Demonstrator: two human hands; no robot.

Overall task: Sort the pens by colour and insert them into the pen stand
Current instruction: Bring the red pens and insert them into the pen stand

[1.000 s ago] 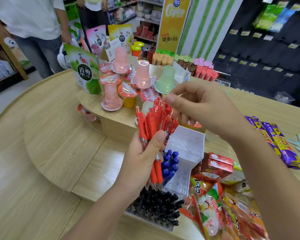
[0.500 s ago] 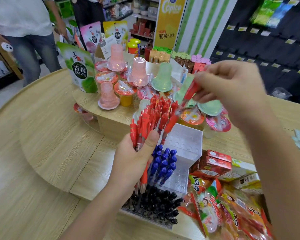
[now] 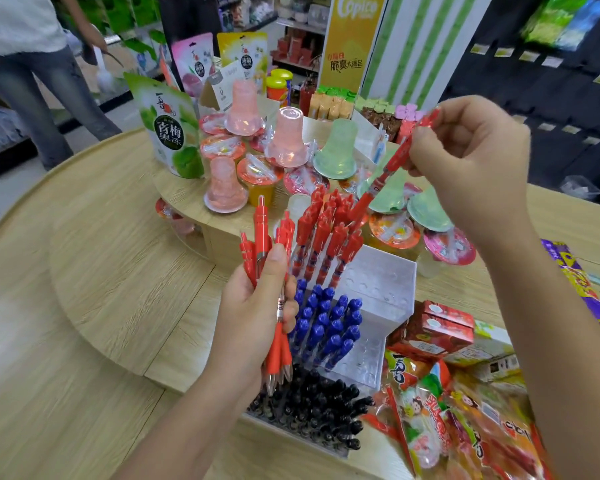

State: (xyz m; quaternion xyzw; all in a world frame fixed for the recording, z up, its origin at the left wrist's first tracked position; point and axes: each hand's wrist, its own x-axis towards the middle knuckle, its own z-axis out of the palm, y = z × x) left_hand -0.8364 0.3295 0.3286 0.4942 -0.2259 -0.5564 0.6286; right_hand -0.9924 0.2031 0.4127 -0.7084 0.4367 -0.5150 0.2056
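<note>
- right hand [image 3: 465, 164] raised above the stand; thumb and fingertips pinch one red pen [image 3: 394, 164] near its clicker end
- that pen's long axis runs on a slant — clicker up and right by the hand, writing tip down and left, over the red pens [image 3: 326, 237] that appear seated in the top step of the clear tiered pen stand [image 3: 395, 268]
- the empty holes [image 3: 371, 289] of that step lie below the tip and a little to its right; my reading: the pen must come more upright and drop tip-first into one of them
- left hand [image 3: 253, 306] curled round a small bundle of red pens [image 3: 261, 230], tips down, just left of the stand; it sits lower, nearer the stand, but is occupied
- blue pens [image 3: 326, 323] fill the middle step; black pens [image 3: 312, 407] the lowest — colours kept apart so far
</note>
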